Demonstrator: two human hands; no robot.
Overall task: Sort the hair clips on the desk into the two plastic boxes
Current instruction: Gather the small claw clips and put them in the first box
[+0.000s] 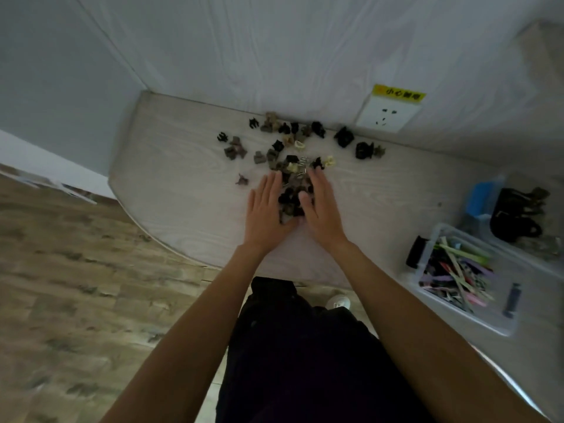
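Head view: left hand [265, 210] and right hand [320, 206], fingers straight, flank claw-clip pile [293, 190] on desk [171, 166], grasping nothing.

1. We see a pale wood-grain worktop [171, 166] with a rounded front edge, set against the wall.
2. Small claw clips [293, 154] lie scattered on it near the wall, dark, brown and cream, thickening into a pile toward the middle.
3. At its right end stand two clear boxes: the near box [500, 325] holds long coloured clips, the far box [549, 254] holds larger dark clips.
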